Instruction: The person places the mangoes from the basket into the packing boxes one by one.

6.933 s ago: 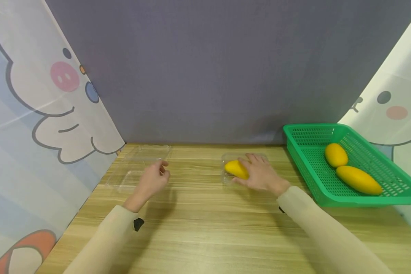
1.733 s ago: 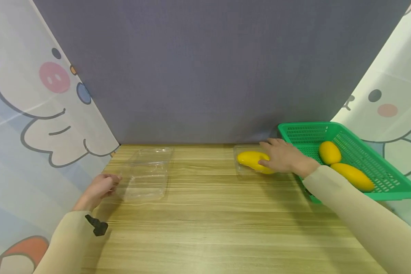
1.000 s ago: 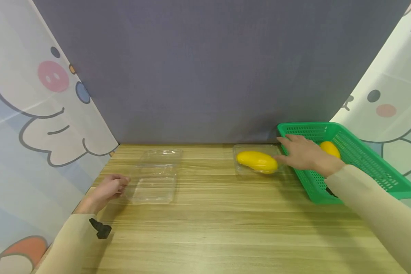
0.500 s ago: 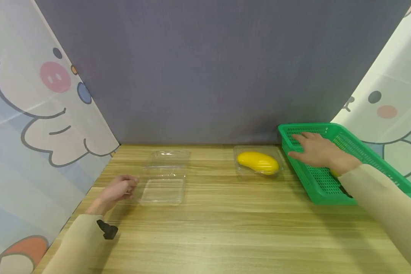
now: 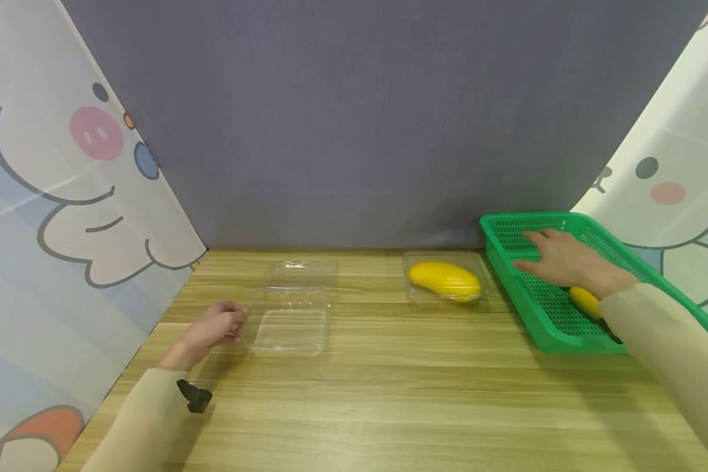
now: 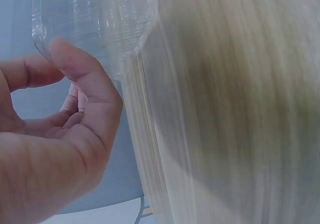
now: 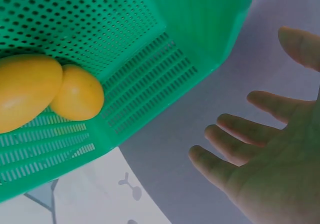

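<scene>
My left hand [image 5: 215, 326] pinches the left edge of a clear plastic clamshell container [image 5: 292, 331], which lies with its lid raised toward the back. In the left wrist view, thumb and forefinger meet at the rim of this container [image 6: 115, 14]. My right hand [image 5: 566, 261] hovers over the green basket [image 5: 513, 305] with spread fingers and holds nothing. Two yellow mangoes lie in the basket; the right wrist view shows the nearer mango [image 7: 25, 91] touching the rounder mango [image 7: 79, 95]. Another mango [image 5: 445, 280] sits inside a second clear container [image 5: 410, 255].
A wooden table [image 5: 354, 393] bears everything. The grey back panel [image 5: 342, 131] rises along its far edge, with the second container close before it. Cartoon-printed sheets [image 5: 82, 229] flank both sides. The basket stands at the right, beside the second container.
My left hand has slid the open container to the right along the table. My right hand has left the boxed mango and moved right, over the basket.
</scene>
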Demonstrator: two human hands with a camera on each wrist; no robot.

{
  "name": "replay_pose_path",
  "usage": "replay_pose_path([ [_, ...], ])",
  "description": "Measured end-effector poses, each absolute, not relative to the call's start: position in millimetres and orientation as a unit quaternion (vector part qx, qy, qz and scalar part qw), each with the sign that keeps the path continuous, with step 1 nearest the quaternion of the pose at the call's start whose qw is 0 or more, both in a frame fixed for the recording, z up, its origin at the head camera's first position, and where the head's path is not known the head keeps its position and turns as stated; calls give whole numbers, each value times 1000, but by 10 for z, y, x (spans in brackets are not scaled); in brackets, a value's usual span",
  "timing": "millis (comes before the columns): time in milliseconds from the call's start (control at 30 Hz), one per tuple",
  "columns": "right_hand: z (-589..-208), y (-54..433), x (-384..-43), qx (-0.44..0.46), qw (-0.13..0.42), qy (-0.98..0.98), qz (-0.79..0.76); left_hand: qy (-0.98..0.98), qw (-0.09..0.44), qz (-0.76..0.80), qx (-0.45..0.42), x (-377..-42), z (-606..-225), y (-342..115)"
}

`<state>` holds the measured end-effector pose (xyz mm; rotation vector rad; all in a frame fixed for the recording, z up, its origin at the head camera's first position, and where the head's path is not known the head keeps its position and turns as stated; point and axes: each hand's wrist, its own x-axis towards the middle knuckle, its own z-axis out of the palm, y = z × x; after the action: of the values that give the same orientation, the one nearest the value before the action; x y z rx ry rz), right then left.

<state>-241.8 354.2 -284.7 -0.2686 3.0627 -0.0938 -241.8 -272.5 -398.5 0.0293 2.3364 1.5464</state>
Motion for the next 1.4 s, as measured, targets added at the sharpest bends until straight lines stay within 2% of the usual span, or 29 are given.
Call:
replay_pose_path([
  [1400, -3033, 4367, -2261, -50, 45, 996, -55, 820, 172, 546, 17, -2383, -4013, -2444],
])
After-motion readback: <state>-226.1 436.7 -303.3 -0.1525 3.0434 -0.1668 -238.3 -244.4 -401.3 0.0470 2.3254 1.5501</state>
